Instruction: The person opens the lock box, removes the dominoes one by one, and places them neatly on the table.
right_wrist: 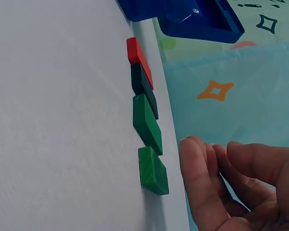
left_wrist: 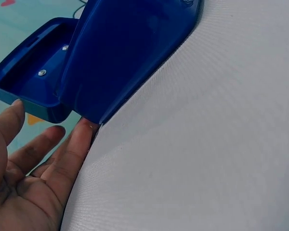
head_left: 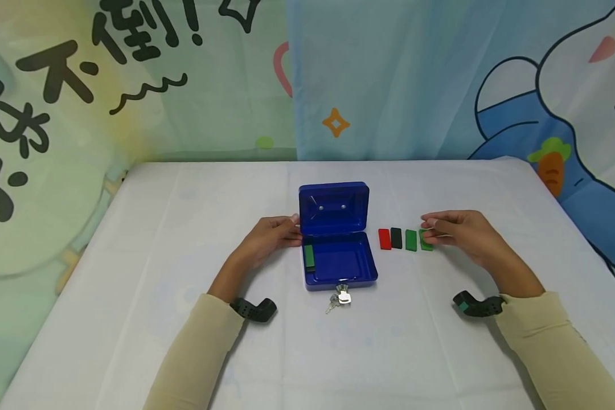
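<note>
A blue metal cash box [head_left: 340, 259] stands on the table with its lid [head_left: 334, 208] raised. One green block [head_left: 309, 256] lies inside, along its left wall. My left hand [head_left: 274, 236] is at the box's left side, its fingertips touching the back corner and the thumb close to the lid [left_wrist: 31, 103]. To the right of the box lie a red block [head_left: 385, 239], a black block [head_left: 396, 238] and two green blocks, one nearer the box [head_left: 411, 240] and one at the far end [right_wrist: 153, 173]. My right hand [head_left: 458, 228] hovers beside the end block, apart from it, holding nothing.
A small lock with keys [head_left: 342, 296] hangs at the front of the box. White cloth [head_left: 184, 341] covers the table. A printed curtain [head_left: 389, 85] hangs behind it. Each wrist wears a black camera band [head_left: 256, 310].
</note>
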The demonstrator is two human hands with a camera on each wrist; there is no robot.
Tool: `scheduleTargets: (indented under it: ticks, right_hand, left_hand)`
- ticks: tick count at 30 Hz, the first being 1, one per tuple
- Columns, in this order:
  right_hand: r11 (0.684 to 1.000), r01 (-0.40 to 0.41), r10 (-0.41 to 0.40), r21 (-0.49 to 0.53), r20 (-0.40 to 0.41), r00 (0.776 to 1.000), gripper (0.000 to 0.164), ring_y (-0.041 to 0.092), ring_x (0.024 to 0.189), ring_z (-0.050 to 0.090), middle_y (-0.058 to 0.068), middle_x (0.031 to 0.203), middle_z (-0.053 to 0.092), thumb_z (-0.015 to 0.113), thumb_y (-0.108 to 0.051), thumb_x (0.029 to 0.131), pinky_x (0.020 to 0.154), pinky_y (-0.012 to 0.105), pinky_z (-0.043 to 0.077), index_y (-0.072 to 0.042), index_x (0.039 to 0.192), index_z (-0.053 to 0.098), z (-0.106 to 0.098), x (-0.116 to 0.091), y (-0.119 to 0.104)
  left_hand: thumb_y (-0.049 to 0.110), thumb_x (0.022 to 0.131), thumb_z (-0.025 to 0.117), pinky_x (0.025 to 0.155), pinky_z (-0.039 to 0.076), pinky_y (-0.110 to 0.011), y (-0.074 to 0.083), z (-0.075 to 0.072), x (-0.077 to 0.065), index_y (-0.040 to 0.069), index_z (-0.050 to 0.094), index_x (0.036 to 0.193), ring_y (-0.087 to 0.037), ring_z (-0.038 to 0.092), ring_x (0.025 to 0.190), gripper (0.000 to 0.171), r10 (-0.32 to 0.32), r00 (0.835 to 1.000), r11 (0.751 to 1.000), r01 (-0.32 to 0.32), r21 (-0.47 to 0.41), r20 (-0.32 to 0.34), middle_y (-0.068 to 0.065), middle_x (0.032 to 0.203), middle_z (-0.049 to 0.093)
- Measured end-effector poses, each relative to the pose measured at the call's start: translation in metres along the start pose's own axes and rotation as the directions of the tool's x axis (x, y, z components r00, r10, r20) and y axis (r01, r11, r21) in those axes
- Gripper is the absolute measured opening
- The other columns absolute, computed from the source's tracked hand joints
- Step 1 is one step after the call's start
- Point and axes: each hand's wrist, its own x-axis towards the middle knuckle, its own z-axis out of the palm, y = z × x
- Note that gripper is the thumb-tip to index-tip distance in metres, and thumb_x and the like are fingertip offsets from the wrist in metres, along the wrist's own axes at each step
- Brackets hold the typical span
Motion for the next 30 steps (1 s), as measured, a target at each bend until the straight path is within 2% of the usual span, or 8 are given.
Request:
scheduleTargets:
  ticks: [3, 9, 18, 21, 26, 30]
  right_hand:
    - [0.999, 0.003, -0.004, 0.036, 0.038, 0.999, 0.047, 0.013, 0.092, 0.07, -0.008, 0.103, 0.067, 0.053, -0.013, 0.102, 0.082, 0.027, 0.054, 0.016, 0.137, 0.04, 0.003, 0.0, -0.002]
    - [0.991, -0.022, 0.008, 0.129, 0.113, 0.994, 0.052, 0.015, 0.095, 0.069, -0.003, 0.106, 0.067, 0.055, -0.013, 0.101, 0.084, 0.028, 0.053, 0.017, 0.139, 0.036, 0.014, 0.002, -0.009]
    - [0.996, -0.019, 0.002, 0.09, 0.192, 0.981, 0.045, 0.02, 0.102, 0.067, 0.02, 0.126, 0.057, 0.052, -0.013, 0.102, 0.088, 0.034, 0.052, 0.014, 0.137, 0.043, 0.034, 0.011, -0.019]
    - [0.993, -0.026, 0.0, 0.116, 0.217, 0.976, 0.045, 0.021, 0.103, 0.067, 0.02, 0.125, 0.058, 0.053, -0.012, 0.102, 0.09, 0.036, 0.051, 0.015, 0.136, 0.043, 0.038, 0.013, -0.022]
    - [0.981, -0.021, -0.031, 0.195, 0.261, 0.965, 0.049, 0.024, 0.105, 0.066, 0.013, 0.12, 0.063, 0.054, -0.011, 0.101, 0.091, 0.039, 0.05, 0.019, 0.136, 0.039, 0.045, 0.014, -0.027]
    - [0.979, -0.028, -0.035, 0.203, 0.301, 0.953, 0.051, 0.025, 0.105, 0.066, 0.02, 0.124, 0.062, 0.055, -0.013, 0.101, 0.091, 0.037, 0.05, 0.019, 0.137, 0.038, 0.052, 0.014, -0.03]
  left_hand:
    - [0.029, 0.102, 0.054, 0.088, 0.053, -0.032, 0.0, 0.0, 0.0, -0.009, 0.055, 0.128, -0.024, 0.068, 0.097, 0.046, -0.002, 1.0, 1.0, 0.002, -0.003, 0.0, -0.022, 0.115, 0.062]
    - [0.029, 0.102, 0.054, 0.088, 0.053, -0.032, -0.002, -0.002, 0.001, -0.009, 0.055, 0.128, -0.024, 0.068, 0.098, 0.046, 0.003, 1.0, 1.0, -0.003, -0.011, 0.002, -0.022, 0.116, 0.062]
    - [0.029, 0.102, 0.054, 0.088, 0.053, -0.032, -0.002, -0.001, 0.003, -0.009, 0.055, 0.129, -0.025, 0.067, 0.099, 0.047, 0.013, 1.0, 1.0, -0.013, -0.017, 0.018, -0.022, 0.116, 0.062]
    - [0.027, 0.102, 0.054, 0.087, 0.053, -0.032, -0.001, 0.0, 0.002, -0.01, 0.055, 0.128, -0.024, 0.067, 0.097, 0.045, 0.009, 1.0, 0.999, -0.009, -0.034, 0.01, -0.023, 0.115, 0.062]
    - [0.023, 0.103, 0.052, 0.088, 0.053, -0.032, 0.0, 0.0, 0.002, -0.013, 0.052, 0.129, -0.022, 0.067, 0.095, 0.045, 0.005, 1.0, 0.996, -0.004, -0.084, 0.01, -0.025, 0.113, 0.061]
    - [0.022, 0.103, 0.052, 0.087, 0.053, -0.032, 0.0, 0.001, 0.002, -0.014, 0.052, 0.129, -0.022, 0.067, 0.094, 0.045, 0.006, 1.0, 0.995, -0.004, -0.098, 0.013, -0.024, 0.112, 0.061]
